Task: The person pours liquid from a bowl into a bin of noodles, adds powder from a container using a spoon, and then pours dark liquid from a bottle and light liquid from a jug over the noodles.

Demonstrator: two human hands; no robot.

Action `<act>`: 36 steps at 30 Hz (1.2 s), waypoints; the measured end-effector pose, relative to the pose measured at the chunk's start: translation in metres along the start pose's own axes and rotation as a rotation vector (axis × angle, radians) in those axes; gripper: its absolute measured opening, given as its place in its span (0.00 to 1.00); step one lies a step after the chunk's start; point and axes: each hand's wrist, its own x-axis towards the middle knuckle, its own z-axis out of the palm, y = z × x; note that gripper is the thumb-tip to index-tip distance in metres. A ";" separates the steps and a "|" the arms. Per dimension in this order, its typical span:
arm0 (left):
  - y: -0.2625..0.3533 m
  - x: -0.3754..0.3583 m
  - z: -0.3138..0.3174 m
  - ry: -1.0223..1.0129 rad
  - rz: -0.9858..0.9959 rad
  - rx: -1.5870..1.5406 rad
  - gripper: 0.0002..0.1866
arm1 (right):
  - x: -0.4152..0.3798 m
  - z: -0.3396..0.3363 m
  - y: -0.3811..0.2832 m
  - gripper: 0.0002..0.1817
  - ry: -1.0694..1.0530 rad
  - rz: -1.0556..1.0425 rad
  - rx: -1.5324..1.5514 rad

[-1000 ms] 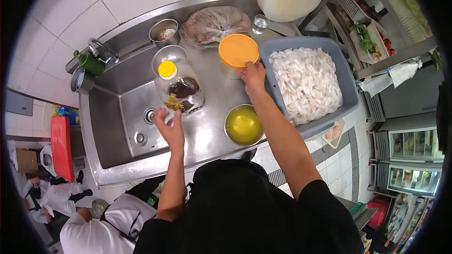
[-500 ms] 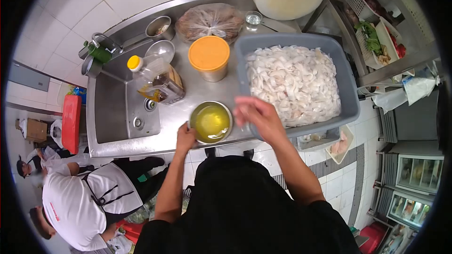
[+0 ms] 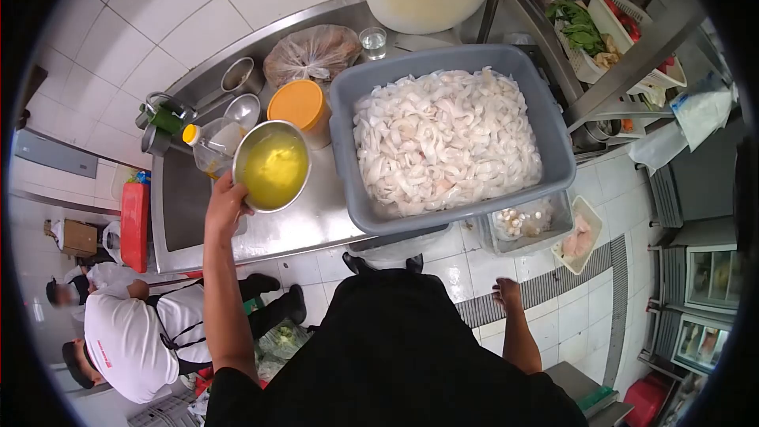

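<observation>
One round, silver-coloured metal bowl (image 3: 273,207) of yellow-green liquid (image 3: 277,164) is being held by the left hand (image 3: 225,204) toward the left of the metal counter (image 3: 328,205), seemingly raised above the surface. Its near-left edge is being clamped by the fingers of that hand. Nothing is being seen in the right hand (image 3: 507,292), which is being held low over the white-tiled floor (image 3: 466,261) at the near right, its fingers loosely curled and a little apart.

On the far side of the bowl, a round container with an orange lid (image 3: 297,103) is being partly hidden; to the left, a clear plastic jug with a yellow cap (image 3: 217,142) is being overlapped. To the right, white, soft-looking strips (image 3: 443,138) are being contained by a large grey rectangular plastic tub (image 3: 474,207).

The bowl is being judged stiff but fairly weighty, its load being prone to slop if tilted. Slipperiness is being suspected at the smooth rim, should the liquid be oily. A hold with the thumb over the rim and fingers beneath the wall is being favoured, the opposite rim being suited to a second hand.
</observation>
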 end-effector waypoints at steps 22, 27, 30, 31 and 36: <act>0.126 0.083 0.211 0.140 0.672 0.844 0.32 | -0.004 -0.006 0.056 0.17 0.026 -0.048 0.204; 0.212 0.072 0.217 0.339 1.067 0.919 0.32 | 0.004 -0.021 0.091 0.14 -0.017 0.002 0.233; 0.276 0.054 0.210 0.431 1.246 0.868 0.29 | -0.010 -0.018 0.086 0.14 0.051 0.039 0.231; 0.294 0.047 0.207 0.473 1.413 0.820 0.27 | -0.008 -0.019 0.085 0.14 0.050 0.039 0.228; 0.383 0.000 0.191 0.742 1.902 0.946 0.25 | 0.003 -0.013 0.068 0.14 0.015 -0.015 0.258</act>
